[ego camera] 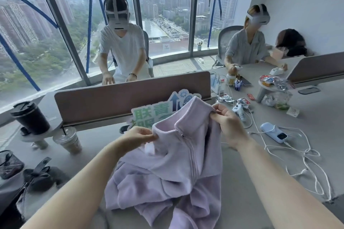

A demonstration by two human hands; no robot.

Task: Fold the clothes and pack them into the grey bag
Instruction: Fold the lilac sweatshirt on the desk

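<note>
jacket: lilac zip fleece [178, 169], lower part lying crumpled on the desk [260, 173], collar end being held up off it by both hands
left hand: [137, 138] pinching the jacket's left collar edge, thumb and fingertips pressed together on the fabric
right hand: [228, 124] gripping the jacket's right collar corner, fingers curled round a fold, thumb on top
zip: running down the jacket's middle from the collar, looking closed
bag: dark grey drawstring bag [40, 174] lying on the desk left of the jacket, well apart, mouth bunched; can't tell what's inside
cable: white cord [307, 161] looping on the desk right of the jacket
power bank: pale blue unit [273, 132] sitting right of the jacket, past the right hand
iced cup: clear lidded cup [68, 140] standing left of the jacket, beyond the bag
tumbler: black tumbler [30, 117] sitting on a small shelf further left
sign: green-lettered cutout [150, 115] standing just behind the jacket, partly hidden by the collar
divider: brown panel [115, 96] standing behind the sign
people: two people in headsets sitting beyond the divider
</note>
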